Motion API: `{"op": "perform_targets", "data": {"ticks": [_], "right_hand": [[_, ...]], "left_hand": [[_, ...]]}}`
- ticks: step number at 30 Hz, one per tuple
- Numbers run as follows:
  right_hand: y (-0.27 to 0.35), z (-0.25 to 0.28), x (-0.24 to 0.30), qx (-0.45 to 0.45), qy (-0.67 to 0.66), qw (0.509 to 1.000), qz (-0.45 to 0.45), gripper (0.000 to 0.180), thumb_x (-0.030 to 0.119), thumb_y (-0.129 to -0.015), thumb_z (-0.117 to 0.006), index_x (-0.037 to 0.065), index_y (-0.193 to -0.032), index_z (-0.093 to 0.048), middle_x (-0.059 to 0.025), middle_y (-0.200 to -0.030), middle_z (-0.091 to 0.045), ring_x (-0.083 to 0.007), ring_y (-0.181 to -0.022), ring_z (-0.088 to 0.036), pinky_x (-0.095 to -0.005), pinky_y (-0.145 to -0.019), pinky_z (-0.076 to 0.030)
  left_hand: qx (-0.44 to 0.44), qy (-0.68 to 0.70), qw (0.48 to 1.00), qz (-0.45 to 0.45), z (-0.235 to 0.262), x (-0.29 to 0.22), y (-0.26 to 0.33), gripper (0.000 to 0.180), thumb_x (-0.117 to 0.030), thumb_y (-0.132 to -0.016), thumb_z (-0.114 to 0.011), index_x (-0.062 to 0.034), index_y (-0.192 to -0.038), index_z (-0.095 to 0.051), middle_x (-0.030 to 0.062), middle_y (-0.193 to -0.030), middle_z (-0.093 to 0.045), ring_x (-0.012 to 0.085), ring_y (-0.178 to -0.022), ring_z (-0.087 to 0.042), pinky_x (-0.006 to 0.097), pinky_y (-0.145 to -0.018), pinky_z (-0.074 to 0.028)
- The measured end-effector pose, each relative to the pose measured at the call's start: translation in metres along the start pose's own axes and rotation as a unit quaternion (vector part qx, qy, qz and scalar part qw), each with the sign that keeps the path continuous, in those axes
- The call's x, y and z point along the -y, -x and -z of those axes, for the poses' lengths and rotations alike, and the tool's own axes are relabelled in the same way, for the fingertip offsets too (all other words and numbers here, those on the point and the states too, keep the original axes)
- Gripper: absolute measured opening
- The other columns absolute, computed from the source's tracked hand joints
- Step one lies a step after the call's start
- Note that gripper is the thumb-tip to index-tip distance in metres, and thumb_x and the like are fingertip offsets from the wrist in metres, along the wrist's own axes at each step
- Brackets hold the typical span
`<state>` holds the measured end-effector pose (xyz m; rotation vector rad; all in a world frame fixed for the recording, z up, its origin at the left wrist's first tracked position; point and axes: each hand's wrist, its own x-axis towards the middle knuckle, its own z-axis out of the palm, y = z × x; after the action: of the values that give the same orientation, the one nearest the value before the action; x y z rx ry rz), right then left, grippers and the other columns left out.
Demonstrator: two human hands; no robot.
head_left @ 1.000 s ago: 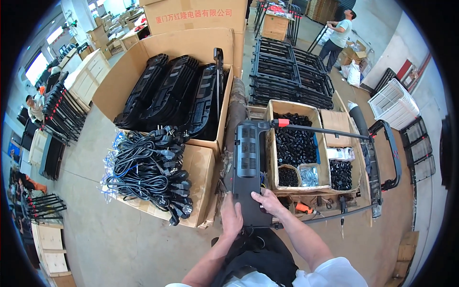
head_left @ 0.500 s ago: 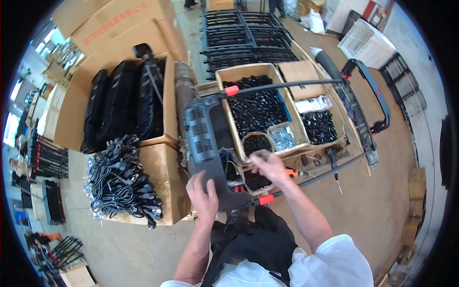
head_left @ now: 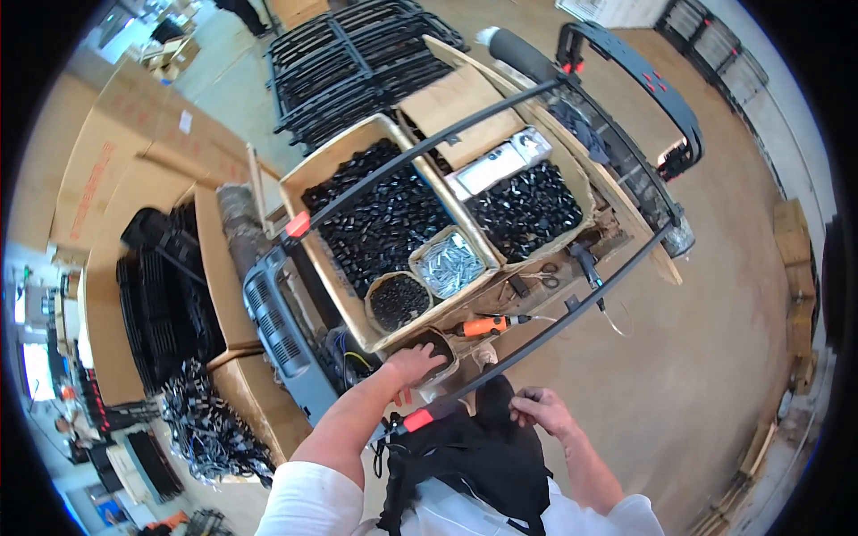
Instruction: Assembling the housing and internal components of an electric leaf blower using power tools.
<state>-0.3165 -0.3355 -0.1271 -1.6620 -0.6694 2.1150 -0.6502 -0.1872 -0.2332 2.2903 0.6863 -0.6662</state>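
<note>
Head view: the left hand (head_left: 416,364) is lowered over a small tub with a pale rim (head_left: 450,364), its fingers bent down toward the inside; whether they grip anything in there cannot be told. The right hand (head_left: 545,411) hangs apart from it, in front of the black apron (head_left: 474,469), its fingers curled in toward the thumb — whether something small sits between them cannot be seen.

To the left of the tub lies a dark grey plastic housing with slotted vents (head_left: 284,335), slanting down toward the person's body. Joined to it is a frame of black metal tube (head_left: 402,166), with a red clip at the upper corner (head_left: 298,225) and a red clip at the lower corner (head_left: 417,420), the latter just below the left hand. The frame reaches across the rough wooden table (head_left: 660,259) and over a large bin of glossy black plastic parts (head_left: 384,214). Inside that bin, at its near end, stand a round tub of tiny dark pieces (head_left: 399,301) and a square box of silver screws (head_left: 449,265).

Near the left hand, an orange and black power screwdriver (head_left: 487,325) lies beyond the frame's lower tube; a bundle of black cables (head_left: 210,429) rests farther left — on a brown cardboard box (head_left: 264,402).
</note>
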Motion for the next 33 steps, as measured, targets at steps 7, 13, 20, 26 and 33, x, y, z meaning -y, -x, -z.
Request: {"op": "perform_targets", "data": {"ticks": [7,13,20,26,33], "right_hand": [[-0.168,-0.016,-0.065,-0.137,-0.19,0.97,0.064,0.034,0.028,-0.099,-0.073,0.002,-0.12,-0.068,-0.0067,-0.1,-0.074,-0.0158,-0.08,-0.072,-0.029,-0.064,-0.056],[-0.229,-0.057,-0.001,-0.176,-0.353,0.919,0.025,0.033,0.027,-0.097,-0.076,0.001,-0.118,-0.07,-0.0082,-0.102,-0.073,-0.0218,-0.081,-0.073,-0.0354,-0.066,-0.06],[-0.257,-0.059,0.011,-0.413,-0.238,0.879,-0.004,0.023,0.024,-0.088,-0.079,0.003,-0.093,-0.071,-0.0053,-0.078,-0.072,-0.0186,-0.062,-0.068,-0.0341,-0.05,-0.053],[-0.22,-0.018,0.004,-0.254,-0.375,0.882,0.127,0.015,0.021,-0.088,-0.077,0.01,-0.094,-0.07,-0.001,-0.073,-0.068,-0.0107,-0.051,-0.057,-0.026,-0.043,-0.04],[-0.138,0.006,-0.03,-0.057,-0.421,0.904,0.052,0.016,0.022,-0.096,-0.073,0.011,-0.107,-0.068,0.0001,-0.083,-0.064,-0.0123,-0.067,-0.061,-0.0283,-0.053,-0.048]], "left_hand": [[0.021,0.015,0.999,-0.028,-0.001,0.007,-0.016,0.043,-0.009,-0.091,-0.06,-0.0117,-0.133,-0.057,0.0263,-0.133,-0.055,0.0437,-0.118,-0.065,0.053,-0.093,-0.058],[0.021,0.062,0.998,0.012,-0.021,0.021,-0.021,0.034,-0.008,-0.088,-0.063,-0.0062,-0.122,-0.062,0.0239,-0.124,-0.061,0.0429,-0.114,-0.066,0.051,-0.096,-0.055],[-0.164,0.286,0.928,0.173,-0.047,0.039,-0.046,0.033,-0.035,-0.103,-0.06,-0.0052,-0.113,-0.067,0.014,-0.097,-0.068,0.0281,-0.094,-0.067,0.041,-0.09,-0.055],[-0.069,0.692,0.672,0.254,-0.012,0.022,-0.029,0.028,-0.024,-0.11,-0.051,-0.0051,-0.119,-0.069,0.0005,-0.086,-0.057,0.0089,-0.063,-0.05,0.025,-0.051,-0.038],[-0.014,0.765,0.595,0.246,-0.002,0.029,-0.029,0.03,-0.026,-0.112,-0.049,-0.0033,-0.119,-0.067,0.0016,-0.09,-0.061,0.0108,-0.066,-0.057,0.024,-0.052,-0.044]]}}
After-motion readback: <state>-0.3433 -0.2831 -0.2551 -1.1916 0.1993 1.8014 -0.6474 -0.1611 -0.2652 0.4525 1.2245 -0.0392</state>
